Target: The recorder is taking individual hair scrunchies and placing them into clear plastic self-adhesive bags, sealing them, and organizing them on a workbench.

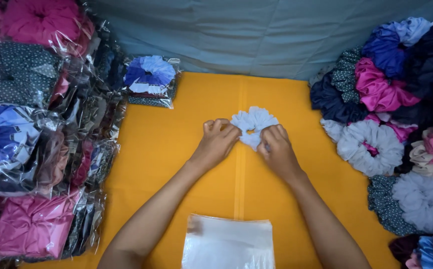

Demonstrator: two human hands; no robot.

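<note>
Both hands met at the centre of the orange cloth (176, 164), working a pale blue scrunchie (253, 123). The left hand (216, 142) pinched its edge at nine o'clock with curled fingers; the right hand (276, 147) gripped its lower edge at five o'clock, fingers bent tight on the fabric. A stack of clear plastic bags (229, 242) lay at six o'clock, between the forearms. Bagged scrunchies (32, 149) were piled at nine o'clock, with one blue bagged scrunchie (150, 79) at eleven o'clock. A loose heap of scrunchies (396, 124) sat at three o'clock.
</note>
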